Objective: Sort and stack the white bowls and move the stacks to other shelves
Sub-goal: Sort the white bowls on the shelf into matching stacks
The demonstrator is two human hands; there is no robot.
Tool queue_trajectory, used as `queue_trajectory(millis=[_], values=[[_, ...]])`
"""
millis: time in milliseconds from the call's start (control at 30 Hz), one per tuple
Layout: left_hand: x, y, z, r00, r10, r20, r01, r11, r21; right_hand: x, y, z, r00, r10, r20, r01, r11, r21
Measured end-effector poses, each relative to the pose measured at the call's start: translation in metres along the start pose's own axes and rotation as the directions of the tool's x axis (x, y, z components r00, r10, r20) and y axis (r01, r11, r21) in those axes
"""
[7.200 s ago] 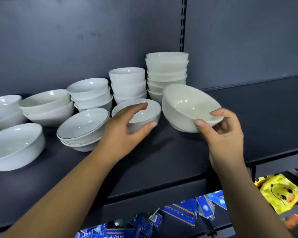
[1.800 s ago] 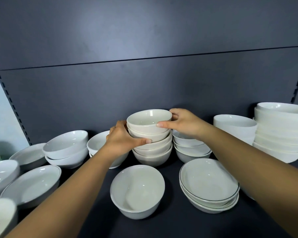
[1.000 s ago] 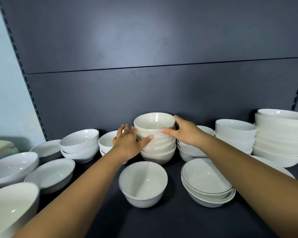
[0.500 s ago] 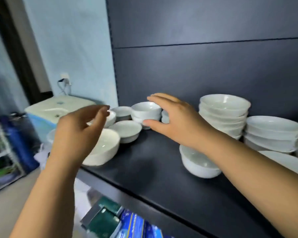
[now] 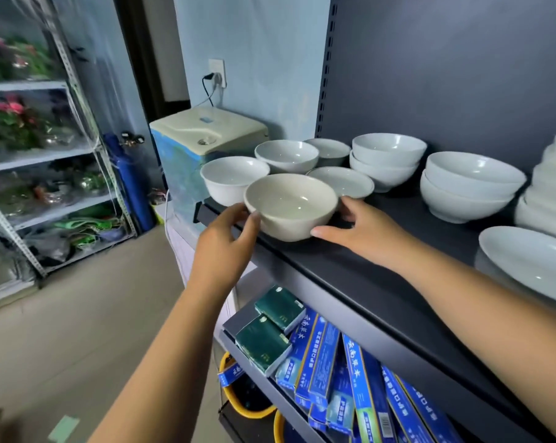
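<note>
Cream bowl (image 5: 291, 206) is at the front edge of the shelf (image 5: 350, 270), near its left end. We can't tell if its foot is on the shelf or just off it. Left hand (image 5: 225, 231) wraps the bowl's left wall, thumb on the front. Right hand (image 5: 363, 228) cups the right side, thumb low at the foot, fingers round the back. Both are clamped on it and hold nothing else.

Step, as we read it: picking up this single bowl for sorting. It looks more off-white than its neighbours, so we'd guess it belongs to another set.

Next move needs a straight lift. The corner bowl (image 5: 233, 179) at the left end and the shallow bowl (image 5: 340, 182) behind are just beside it. Then we need a matching stack, nesting it with the rim level.

Contents:
- Cream bowl: empty.
- Corner bowl, shallow bowl, back bowl (image 5: 286, 155): empty.
- Small stack (image 5: 387, 161) of two near the back edge: top bowl empty.
- Big stack (image 5: 471, 183) of two to its right: top bowl empty.
- Lower shelf (image 5: 232, 324): blue boxes (image 5: 321, 356) and green boxes (image 5: 270, 334).
</note>
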State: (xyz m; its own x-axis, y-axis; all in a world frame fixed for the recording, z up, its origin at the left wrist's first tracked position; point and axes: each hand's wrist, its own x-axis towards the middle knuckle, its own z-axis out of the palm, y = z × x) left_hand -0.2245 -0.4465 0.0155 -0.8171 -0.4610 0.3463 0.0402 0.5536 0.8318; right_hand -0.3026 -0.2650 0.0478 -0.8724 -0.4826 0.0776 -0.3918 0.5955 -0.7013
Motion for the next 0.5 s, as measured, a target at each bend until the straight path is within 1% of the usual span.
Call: queue_trajectory(millis=[100,167,233,333,500], values=[[0.006,-0.006,0.004,0.984,0.040,0.171,-0.005,0.980,-0.197,0.005,0.002,0.008,1.000,0.005,0.004,-0.006,0.994,0.105],[0.009,-0.014,0.009,0.977,0.061,0.207,-0.013,0.974,-0.224,0.006,0.003,0.013,1.000,0.009,-0.024,-0.004,0.984,0.181],[0.010,-0.015,0.012,0.979,0.095,0.180,-0.056,0.976,-0.211,0.004,0.003,0.016,0.997,0.006,-0.079,0.010,0.979,0.202],[0.011,-0.005,0.015,0.985,0.151,0.084,-0.123,0.952,-0.279,-0.004,-0.005,0.008,0.986,-0.010,-0.164,0.046,0.975,0.217],[0.025,0.051,0.023,0.951,0.309,-0.008,-0.280,0.848,-0.450,-0.027,-0.031,-0.043,0.929,-0.067,-0.363,0.146,0.970,0.196]])
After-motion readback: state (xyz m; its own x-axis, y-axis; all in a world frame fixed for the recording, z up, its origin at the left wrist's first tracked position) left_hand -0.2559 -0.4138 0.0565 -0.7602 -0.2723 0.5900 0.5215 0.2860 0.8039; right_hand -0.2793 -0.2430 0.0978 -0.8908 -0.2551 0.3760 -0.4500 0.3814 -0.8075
